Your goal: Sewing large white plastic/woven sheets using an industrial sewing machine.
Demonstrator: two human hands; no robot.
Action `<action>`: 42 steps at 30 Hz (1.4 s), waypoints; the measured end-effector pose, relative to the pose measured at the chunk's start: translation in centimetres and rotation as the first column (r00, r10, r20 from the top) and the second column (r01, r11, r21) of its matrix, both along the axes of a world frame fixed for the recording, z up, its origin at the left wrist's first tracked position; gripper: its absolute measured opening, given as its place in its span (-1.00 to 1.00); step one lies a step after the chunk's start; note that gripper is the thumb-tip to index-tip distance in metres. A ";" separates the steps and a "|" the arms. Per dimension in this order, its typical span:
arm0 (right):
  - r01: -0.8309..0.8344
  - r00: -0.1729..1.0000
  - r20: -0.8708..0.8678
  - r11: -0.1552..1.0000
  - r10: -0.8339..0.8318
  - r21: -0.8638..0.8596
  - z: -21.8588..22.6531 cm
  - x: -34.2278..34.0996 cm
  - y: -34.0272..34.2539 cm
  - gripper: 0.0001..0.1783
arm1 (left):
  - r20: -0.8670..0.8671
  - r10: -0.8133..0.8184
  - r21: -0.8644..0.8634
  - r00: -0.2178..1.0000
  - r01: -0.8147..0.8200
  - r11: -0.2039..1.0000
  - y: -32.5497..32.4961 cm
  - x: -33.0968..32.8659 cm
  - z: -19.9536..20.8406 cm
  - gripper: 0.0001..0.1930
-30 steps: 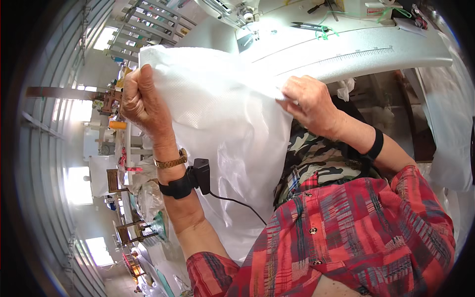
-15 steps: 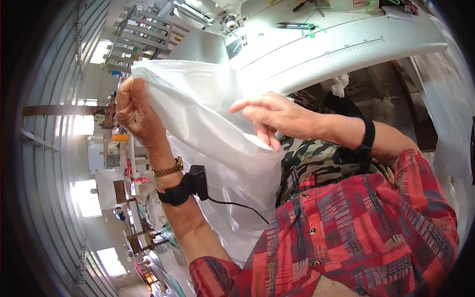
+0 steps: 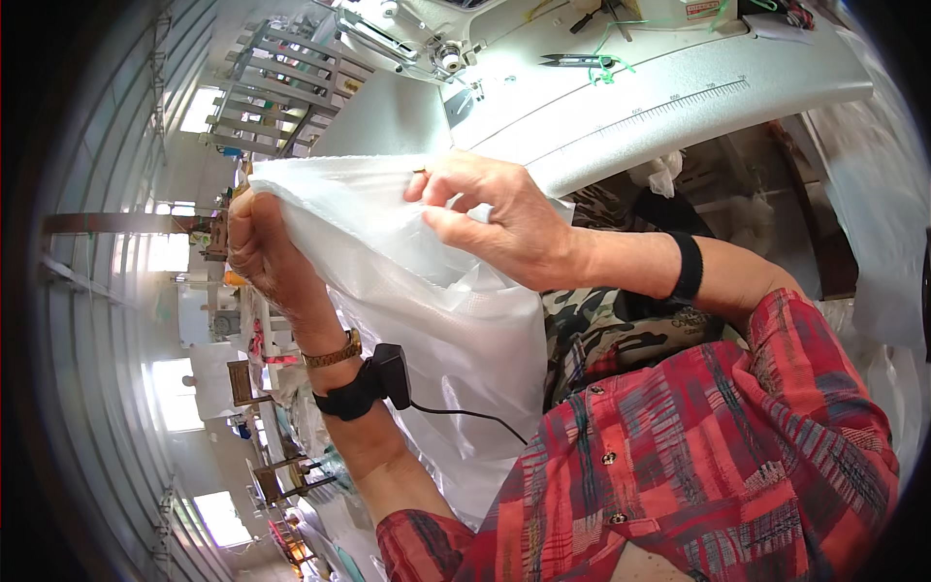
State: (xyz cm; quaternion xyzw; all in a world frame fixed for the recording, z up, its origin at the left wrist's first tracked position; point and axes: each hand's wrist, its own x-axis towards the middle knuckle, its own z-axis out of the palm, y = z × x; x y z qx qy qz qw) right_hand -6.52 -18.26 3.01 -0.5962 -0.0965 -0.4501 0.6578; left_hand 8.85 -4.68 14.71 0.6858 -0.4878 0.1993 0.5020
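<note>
A large sheet of white, glossy woven plastic fabric point(image 3: 456, 339) hangs in front of me, its upper edge raised and its lower part draping toward my lap. At its upper left corner, the fingers and thumb of my left hand point(image 3: 264, 247) pinch the material. Near the middle of the upper edge is my right hand point(image 3: 495, 213), with curled fingers against the fabric and the thumb apart from them. A small yellowish thing shows at a right fingertip; its kind is too small to tell.
Ahead lies a pale worktable point(image 3: 679, 97) with a ruler scale along its front. A sewing machine point(image 3: 436, 53) stands at its left part. Dark thread snips point(image 3: 574, 60) and green thread point(image 3: 605, 70) lie on top. A slatted rack point(image 3: 281, 82) is at the far left.
My right hand has moved up and left, from the fabric's right side to its upper edge. The left hand has lowered slightly, still pinching the corner.
</note>
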 end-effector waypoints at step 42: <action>0.409 0.892 0.027 0.782 -0.450 -0.469 3.4 -4.7 -4.1 -0.65 | 0.264 0.023 0.012 0.964 -0.027 1.000 -2.6 -3.9 2.7 -0.76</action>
